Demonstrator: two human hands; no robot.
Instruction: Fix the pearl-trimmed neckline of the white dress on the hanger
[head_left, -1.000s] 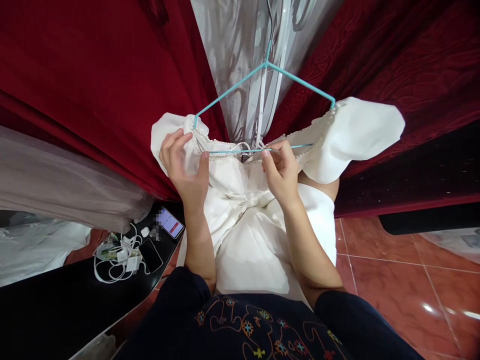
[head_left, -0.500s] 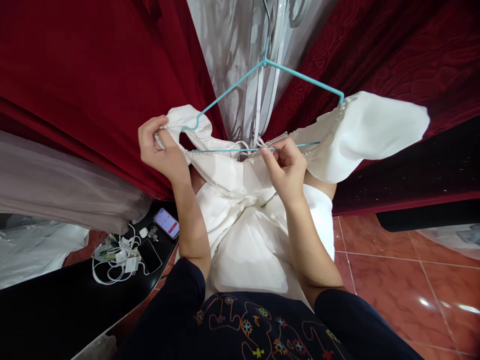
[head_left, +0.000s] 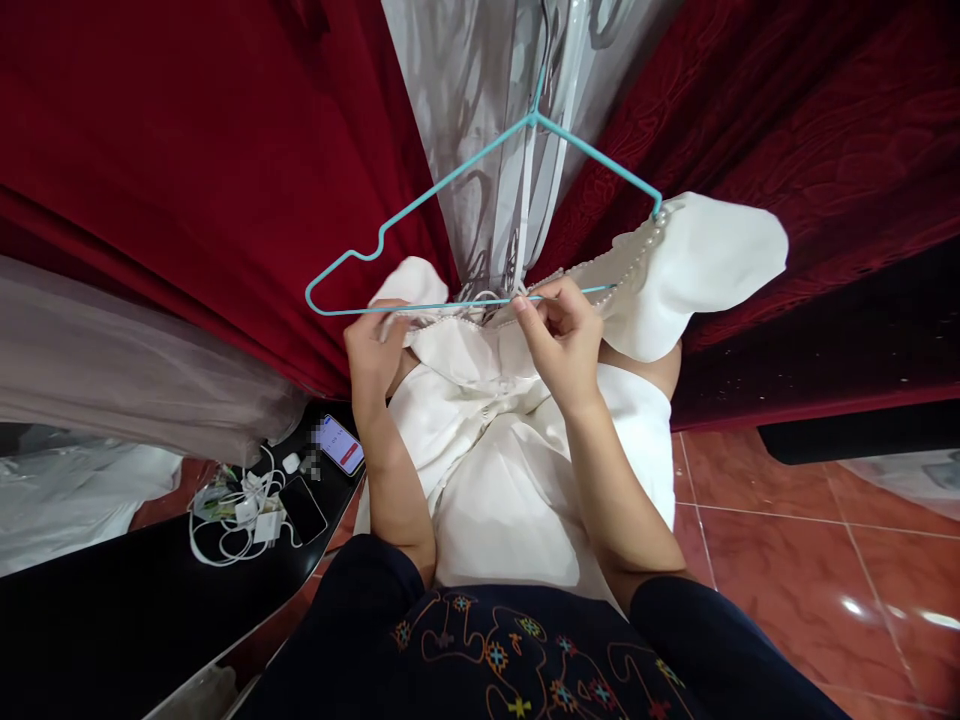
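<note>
A light-blue hanger point(head_left: 457, 184) hangs by its hook in front of grey-white fabric. The white dress point(head_left: 517, 480), trimmed with pearls, has its right puffed sleeve point(head_left: 712, 255) on the hanger's right end, while the hanger's left end is bare. My left hand point(head_left: 375, 345) is closed on the dress's left shoulder, just under the hanger's bottom bar. With fingers pinched, my right hand point(head_left: 562, 335) grips the middle of that bar; whether dress fabric is in the pinch too cannot be made out.
Red curtains point(head_left: 225, 130) hang on both sides. At the lower left, a black table point(head_left: 97, 620) bears a lit phone point(head_left: 341, 443), a dark phone point(head_left: 303, 510) and tangled white cables point(head_left: 217, 545). Red floor tiles point(head_left: 780, 560) show at the right.
The left shoulder of the dress has come off the hanger's left end. My left hand has moved down and right with it. The right sleeve has shifted slightly left.
</note>
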